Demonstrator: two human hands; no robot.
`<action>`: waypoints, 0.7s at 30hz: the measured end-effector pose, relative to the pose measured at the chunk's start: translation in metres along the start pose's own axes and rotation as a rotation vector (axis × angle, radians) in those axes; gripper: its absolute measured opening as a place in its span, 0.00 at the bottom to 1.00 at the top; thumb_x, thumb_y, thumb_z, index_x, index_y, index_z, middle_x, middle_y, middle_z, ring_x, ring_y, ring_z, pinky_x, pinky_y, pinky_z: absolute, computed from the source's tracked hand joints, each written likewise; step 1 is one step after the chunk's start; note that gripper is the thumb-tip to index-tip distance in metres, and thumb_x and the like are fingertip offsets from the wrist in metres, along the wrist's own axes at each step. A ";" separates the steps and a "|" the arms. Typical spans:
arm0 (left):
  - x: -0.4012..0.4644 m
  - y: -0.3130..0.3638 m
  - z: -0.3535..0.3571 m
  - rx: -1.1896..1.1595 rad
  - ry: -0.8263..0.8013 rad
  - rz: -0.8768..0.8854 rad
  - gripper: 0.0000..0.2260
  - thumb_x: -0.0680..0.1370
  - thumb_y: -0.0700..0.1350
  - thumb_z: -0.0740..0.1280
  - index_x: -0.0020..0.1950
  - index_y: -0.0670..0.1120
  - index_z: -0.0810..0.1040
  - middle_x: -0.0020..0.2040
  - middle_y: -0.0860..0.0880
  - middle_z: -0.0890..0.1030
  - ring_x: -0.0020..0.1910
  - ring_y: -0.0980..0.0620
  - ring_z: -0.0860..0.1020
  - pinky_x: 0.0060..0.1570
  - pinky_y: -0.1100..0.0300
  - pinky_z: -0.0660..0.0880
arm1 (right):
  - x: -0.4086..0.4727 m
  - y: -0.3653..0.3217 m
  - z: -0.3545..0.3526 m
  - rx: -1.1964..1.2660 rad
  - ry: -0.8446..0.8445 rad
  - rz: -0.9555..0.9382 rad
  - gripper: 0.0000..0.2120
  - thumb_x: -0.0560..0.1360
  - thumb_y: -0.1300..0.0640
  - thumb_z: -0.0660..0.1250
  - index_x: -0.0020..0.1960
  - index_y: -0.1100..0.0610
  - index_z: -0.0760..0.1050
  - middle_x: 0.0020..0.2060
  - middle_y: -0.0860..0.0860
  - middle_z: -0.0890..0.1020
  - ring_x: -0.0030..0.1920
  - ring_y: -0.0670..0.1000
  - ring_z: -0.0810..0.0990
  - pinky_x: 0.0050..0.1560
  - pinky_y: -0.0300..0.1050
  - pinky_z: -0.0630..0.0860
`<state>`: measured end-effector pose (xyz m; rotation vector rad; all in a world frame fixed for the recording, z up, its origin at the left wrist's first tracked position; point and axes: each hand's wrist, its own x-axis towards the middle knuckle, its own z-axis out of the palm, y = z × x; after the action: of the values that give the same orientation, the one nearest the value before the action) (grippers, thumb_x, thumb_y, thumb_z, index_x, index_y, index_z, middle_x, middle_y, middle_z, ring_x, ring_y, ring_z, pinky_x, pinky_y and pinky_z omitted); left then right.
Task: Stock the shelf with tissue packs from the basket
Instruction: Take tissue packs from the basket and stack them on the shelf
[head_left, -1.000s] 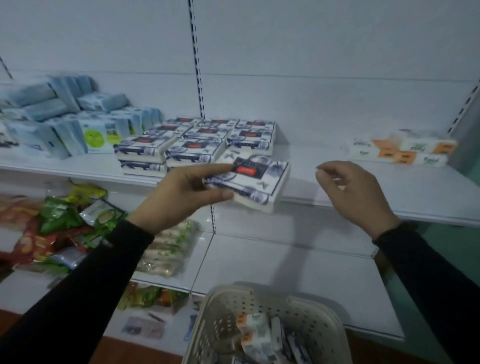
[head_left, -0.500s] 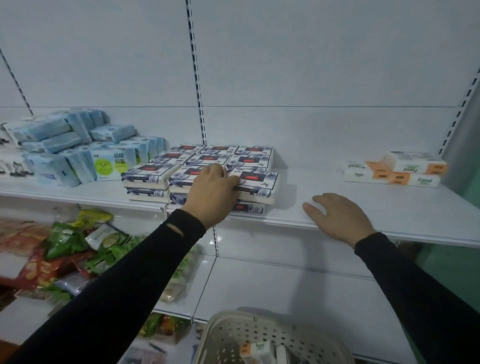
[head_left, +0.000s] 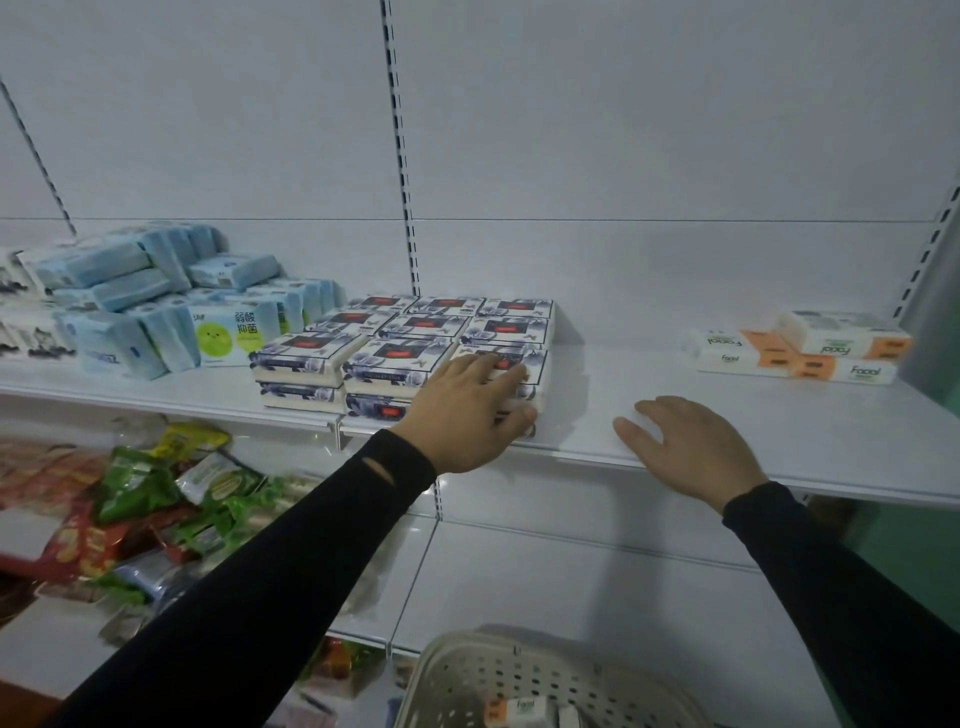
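A: Where's the dark-patterned white tissue pack (head_left: 530, 366)?
B: On the white metal shelf (head_left: 649, 395), front right of its stack, under the left hand (head_left: 470, 410), fingers flat on top. The right hand (head_left: 691, 449) rests open beside it.
A: Next?
B: The cream perforated basket (head_left: 519, 680), below, nearer the right hand.

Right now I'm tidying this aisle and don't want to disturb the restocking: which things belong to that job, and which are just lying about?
Part of the job:
- navy-patterned tissue pack under the left hand
- basket
- orange-and-white pack inside it
- shelf, right hand resting flat on it

Just lying about:
- blue tissue packs
- snack bags on the lower shelf
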<state>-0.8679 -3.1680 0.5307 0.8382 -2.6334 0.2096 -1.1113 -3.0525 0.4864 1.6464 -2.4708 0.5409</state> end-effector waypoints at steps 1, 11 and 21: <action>0.000 0.000 -0.002 0.007 -0.005 -0.010 0.33 0.75 0.65 0.45 0.71 0.49 0.69 0.67 0.44 0.73 0.66 0.42 0.69 0.68 0.48 0.65 | 0.000 0.000 0.000 -0.002 0.003 0.000 0.27 0.79 0.37 0.55 0.69 0.53 0.72 0.67 0.53 0.75 0.69 0.55 0.71 0.67 0.49 0.67; 0.004 -0.003 -0.001 -0.039 0.000 -0.038 0.33 0.75 0.66 0.45 0.72 0.48 0.68 0.68 0.43 0.72 0.68 0.42 0.68 0.68 0.48 0.65 | -0.001 0.000 -0.001 0.031 -0.012 0.009 0.28 0.79 0.36 0.55 0.70 0.53 0.71 0.70 0.51 0.73 0.70 0.54 0.69 0.69 0.48 0.65; -0.067 0.022 0.002 -0.590 0.209 -0.102 0.19 0.80 0.56 0.63 0.69 0.51 0.74 0.64 0.57 0.76 0.63 0.63 0.71 0.59 0.77 0.62 | -0.012 0.001 0.003 0.212 0.333 -0.154 0.22 0.80 0.45 0.61 0.67 0.58 0.74 0.65 0.55 0.76 0.66 0.53 0.72 0.65 0.41 0.65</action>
<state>-0.8303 -3.1151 0.5023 0.6914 -2.2547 -0.4614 -1.1075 -3.0426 0.4799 1.6413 -2.0897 0.9934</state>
